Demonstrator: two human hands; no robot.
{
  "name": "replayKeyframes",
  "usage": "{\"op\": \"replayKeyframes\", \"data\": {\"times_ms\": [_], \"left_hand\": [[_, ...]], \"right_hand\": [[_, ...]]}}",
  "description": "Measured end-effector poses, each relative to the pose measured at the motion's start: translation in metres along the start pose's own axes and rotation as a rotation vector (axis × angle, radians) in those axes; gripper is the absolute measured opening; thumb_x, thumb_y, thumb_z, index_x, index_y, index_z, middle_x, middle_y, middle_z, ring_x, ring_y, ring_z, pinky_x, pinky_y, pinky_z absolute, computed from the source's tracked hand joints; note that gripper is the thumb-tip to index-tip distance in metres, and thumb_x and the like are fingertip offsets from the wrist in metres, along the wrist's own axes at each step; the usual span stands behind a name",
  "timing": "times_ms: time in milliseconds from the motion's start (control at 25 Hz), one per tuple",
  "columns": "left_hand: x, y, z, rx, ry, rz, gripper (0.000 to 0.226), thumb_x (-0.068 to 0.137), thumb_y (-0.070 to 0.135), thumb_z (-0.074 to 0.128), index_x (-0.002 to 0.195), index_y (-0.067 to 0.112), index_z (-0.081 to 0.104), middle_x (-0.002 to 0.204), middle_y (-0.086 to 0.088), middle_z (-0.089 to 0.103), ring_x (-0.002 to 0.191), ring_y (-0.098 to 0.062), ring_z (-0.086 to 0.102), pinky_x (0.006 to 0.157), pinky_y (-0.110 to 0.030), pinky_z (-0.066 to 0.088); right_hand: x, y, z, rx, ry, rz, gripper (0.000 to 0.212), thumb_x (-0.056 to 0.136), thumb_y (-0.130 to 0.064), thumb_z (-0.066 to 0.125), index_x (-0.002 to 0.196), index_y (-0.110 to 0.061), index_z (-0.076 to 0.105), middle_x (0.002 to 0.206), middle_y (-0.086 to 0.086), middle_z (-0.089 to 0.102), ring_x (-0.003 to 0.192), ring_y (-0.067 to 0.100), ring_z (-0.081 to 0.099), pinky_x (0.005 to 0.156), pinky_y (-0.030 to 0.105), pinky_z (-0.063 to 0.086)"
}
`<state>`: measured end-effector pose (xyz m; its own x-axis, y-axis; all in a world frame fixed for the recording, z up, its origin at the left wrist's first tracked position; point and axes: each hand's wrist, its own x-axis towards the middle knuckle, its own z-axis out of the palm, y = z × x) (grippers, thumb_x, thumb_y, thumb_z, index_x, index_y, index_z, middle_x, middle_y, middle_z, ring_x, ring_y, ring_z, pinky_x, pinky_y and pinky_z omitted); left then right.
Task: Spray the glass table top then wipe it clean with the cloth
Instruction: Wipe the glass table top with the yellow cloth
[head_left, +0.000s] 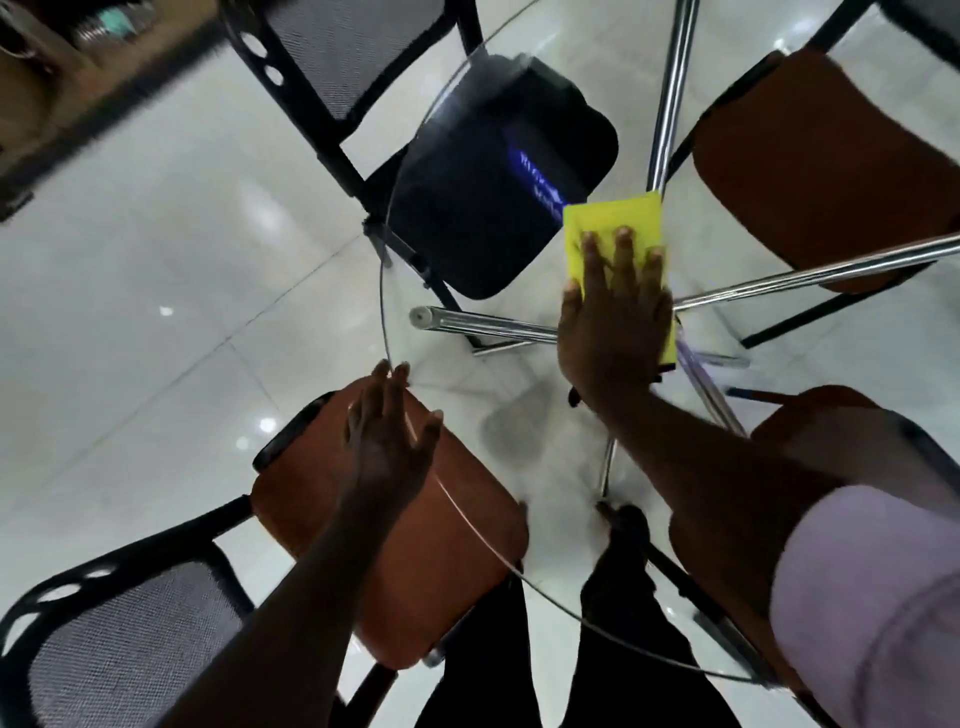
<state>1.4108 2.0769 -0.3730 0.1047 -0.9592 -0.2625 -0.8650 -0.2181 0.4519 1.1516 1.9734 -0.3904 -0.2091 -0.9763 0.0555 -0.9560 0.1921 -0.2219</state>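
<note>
While the round glass table top (457, 384) fills the middle of the view, its thin rim curves down the left side and round toward the lower right, with the white tiled floor (156, 312) showing through and around it. Chairs ring it: a black seat (498, 171) at the far side, an orange seat (415, 545) at the near left partly under the glass, and another orange seat (831, 171) at the upper right. Chrome legs (483, 325) cross beneath the pane. Over the near-left rim the left hand (387, 441) is held with straight fingers close together, holding nothing; contact with the glass cannot be told. Farther in, the right hand (615, 322) lies flat with fingers spread, pressing on the yellow cloth (613, 218). The cloth lies on the glass under the palm and fingers, its far end showing beyond the fingertips.
</note>
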Motion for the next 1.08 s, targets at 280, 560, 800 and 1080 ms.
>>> {"op": "replayKeyframes", "data": {"times_ms": [280,560,800,1080], "left_hand": [[0.047,-0.033,-0.012,-0.239,0.044,0.043,0.083,0.097,0.05,0.043,0.164,0.007,0.02,0.174,-0.013,0.011,0.159,-0.017,0.012,0.125,-0.033,0.018],[0.116,-0.001,0.006,-0.271,0.043,0.016,0.087,0.101,0.051,0.047,0.165,0.005,0.009,0.173,-0.015,0.014,0.161,-0.028,0.014,0.13,-0.046,0.022],[0.189,0.053,0.003,0.182,0.129,0.079,0.09,0.102,0.072,0.026,0.166,0.013,0.001,0.173,-0.022,0.001,0.159,-0.039,0.014,0.125,-0.055,0.025],[0.29,0.121,0.015,0.369,0.152,0.247,0.096,0.098,0.079,0.016,0.166,0.013,0.005,0.174,-0.019,-0.003,0.162,-0.034,-0.001,0.13,-0.056,0.006]], "right_hand": [[0.067,-0.059,0.02,-0.123,-0.045,-1.1,0.05,0.113,-0.043,0.043,0.163,-0.042,0.043,0.174,-0.003,0.04,0.158,0.033,0.042,0.122,0.052,0.04],[0.112,-0.126,0.054,-0.04,0.081,-0.718,0.052,0.113,-0.048,0.037,0.163,-0.04,0.043,0.173,-0.002,0.04,0.158,0.035,0.041,0.121,0.053,0.04],[0.234,-0.072,0.052,-0.025,0.166,-0.56,0.049,0.113,-0.046,0.042,0.16,-0.036,0.051,0.166,0.002,0.051,0.15,0.036,0.051,0.112,0.053,0.049],[0.312,-0.024,0.045,0.035,0.241,-0.515,0.049,0.106,-0.046,0.049,0.153,-0.035,0.059,0.161,0.0,0.058,0.147,0.033,0.054,0.112,0.053,0.051]]}}
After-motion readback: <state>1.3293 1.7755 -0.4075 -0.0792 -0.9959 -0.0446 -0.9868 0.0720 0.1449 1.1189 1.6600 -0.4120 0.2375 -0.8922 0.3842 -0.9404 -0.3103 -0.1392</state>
